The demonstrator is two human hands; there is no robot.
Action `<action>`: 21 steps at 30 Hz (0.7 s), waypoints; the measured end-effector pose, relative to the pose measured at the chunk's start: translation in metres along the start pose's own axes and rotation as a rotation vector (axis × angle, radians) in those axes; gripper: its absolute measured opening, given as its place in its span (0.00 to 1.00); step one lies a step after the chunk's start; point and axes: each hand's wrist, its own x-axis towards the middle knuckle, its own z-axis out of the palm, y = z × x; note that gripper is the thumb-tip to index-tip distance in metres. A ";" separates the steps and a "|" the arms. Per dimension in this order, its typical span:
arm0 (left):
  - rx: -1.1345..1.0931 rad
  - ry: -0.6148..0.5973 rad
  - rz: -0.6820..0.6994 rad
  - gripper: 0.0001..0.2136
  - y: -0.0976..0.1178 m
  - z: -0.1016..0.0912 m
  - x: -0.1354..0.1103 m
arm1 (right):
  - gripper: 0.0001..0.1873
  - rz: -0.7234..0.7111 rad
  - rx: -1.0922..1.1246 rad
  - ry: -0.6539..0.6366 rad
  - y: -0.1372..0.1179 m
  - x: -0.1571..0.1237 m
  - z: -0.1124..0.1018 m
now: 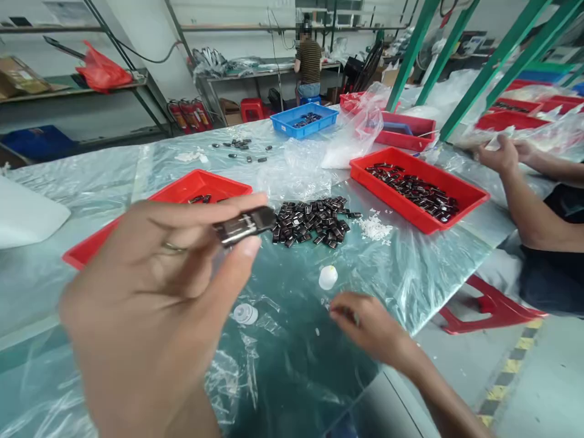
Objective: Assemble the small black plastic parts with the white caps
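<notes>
My left hand [155, 292] is raised close to the camera, thumb and fingers pinching a small glossy black plastic casing [244, 225] with a pale mark on its side. Lower on the right, my right hand [367, 322] rests near the table surface with its fingertips pressed together; whatever they hold, if anything, is too small to make out. Just above it stands a small white round container [328, 277]. A clear-white round cap [245, 314] lies between the hands. Beyond them is a heap of similar black casings [312, 222], with a scatter of tiny white pieces [375, 227] beside it.
A red tray [201, 177] sits partly behind my left hand. Another red tray [424, 226] of black pieces is at right, a blue tray [283, 126] farther back. A co-worker's hands [502, 155] work at the right edge. Plastic sheeting covers the table [292, 365].
</notes>
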 end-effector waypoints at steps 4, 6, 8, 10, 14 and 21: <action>0.032 -0.123 0.070 0.09 0.007 0.004 -0.003 | 0.27 0.034 0.125 0.210 0.024 0.015 -0.007; -0.086 -0.132 0.065 0.08 0.003 0.001 0.001 | 0.29 -0.020 0.179 0.221 0.027 0.028 0.001; -0.196 -0.123 0.053 0.08 -0.003 -0.003 0.006 | 0.20 -0.078 0.241 0.198 0.022 0.042 0.006; -0.288 -0.109 0.050 0.08 -0.008 -0.006 0.010 | 0.19 -0.137 0.305 0.173 0.006 0.053 -0.002; -0.383 -0.043 0.031 0.07 -0.011 -0.007 0.008 | 0.20 -0.340 0.538 0.130 -0.059 0.065 -0.056; -0.388 0.163 0.046 0.06 0.006 -0.010 0.003 | 0.19 -0.740 0.569 0.359 -0.147 0.074 -0.102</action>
